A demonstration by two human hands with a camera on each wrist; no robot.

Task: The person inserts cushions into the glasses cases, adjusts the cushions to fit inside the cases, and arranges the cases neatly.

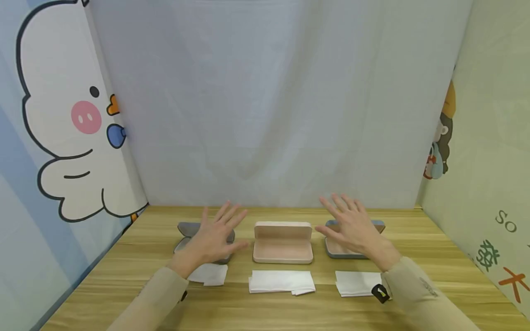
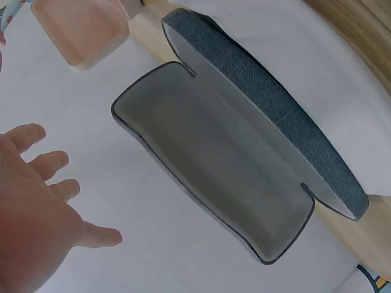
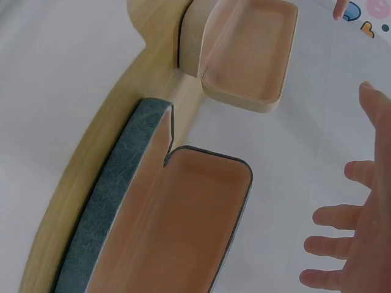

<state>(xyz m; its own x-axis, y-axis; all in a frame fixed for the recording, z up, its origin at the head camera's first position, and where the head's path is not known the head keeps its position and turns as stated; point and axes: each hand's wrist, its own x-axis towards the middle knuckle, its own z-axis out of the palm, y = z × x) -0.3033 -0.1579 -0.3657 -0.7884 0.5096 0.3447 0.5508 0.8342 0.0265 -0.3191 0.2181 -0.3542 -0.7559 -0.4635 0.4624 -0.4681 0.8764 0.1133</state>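
Three open glasses cases stand in a row on the table. My left hand [image 1: 212, 240], fingers spread, is above the left case [image 1: 188, 228] and hides much of it; in the left wrist view this case [image 2: 214, 159] has dark blue fabric outside and a grey lining with nothing in it. My right hand [image 1: 355, 228] spreads its fingers over the blue case [image 1: 340, 248] on the right, lined in tan [image 3: 195, 213]. Between the hands is the cream-pink case [image 1: 283, 251], its lid up and its inside bare. Neither hand holds anything.
In front of the cases lie folded white cloths: one at left [image 1: 214, 275], one in the middle [image 1: 282, 281] and one at right [image 1: 357, 283], partly under the right wrist. A grey-white curtain [image 1: 265, 115] hangs behind the wooden table [image 1: 232, 308], with printed panels at both sides.
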